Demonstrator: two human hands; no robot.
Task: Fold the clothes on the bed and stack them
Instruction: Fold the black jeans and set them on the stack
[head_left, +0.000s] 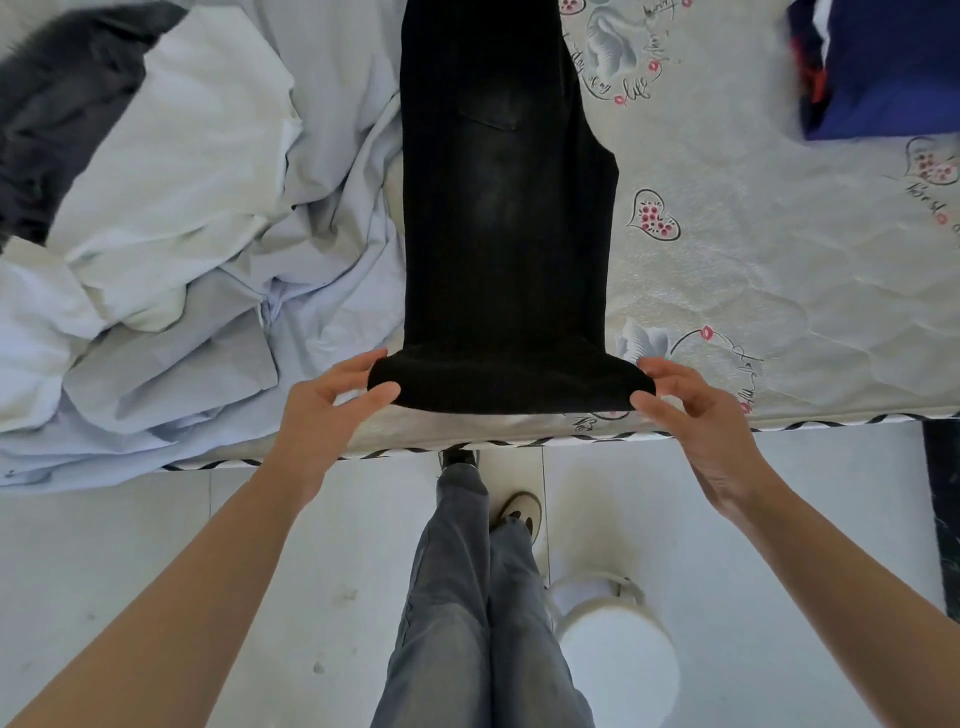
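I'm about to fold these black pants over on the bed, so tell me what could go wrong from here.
1. The left hand and right hand pinch only the corners of the black pants; the middle may sag and crease.
2. The near end sits by the mattress edge; it might slip off toward the floor.
3. The loose pale clothes touch the pants' left side and may get caught in the fold.

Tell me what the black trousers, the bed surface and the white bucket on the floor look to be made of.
Black trousers: likely denim, matte, with faded grey patches and a stitched pocket. Printed bed surface: quilted fabric with a slight sheen, shown by wavy stitch lines and heart prints. White bucket: probably plastic, smooth and even, though blurred. Both hands, left and right, pinch the trousers' near end.
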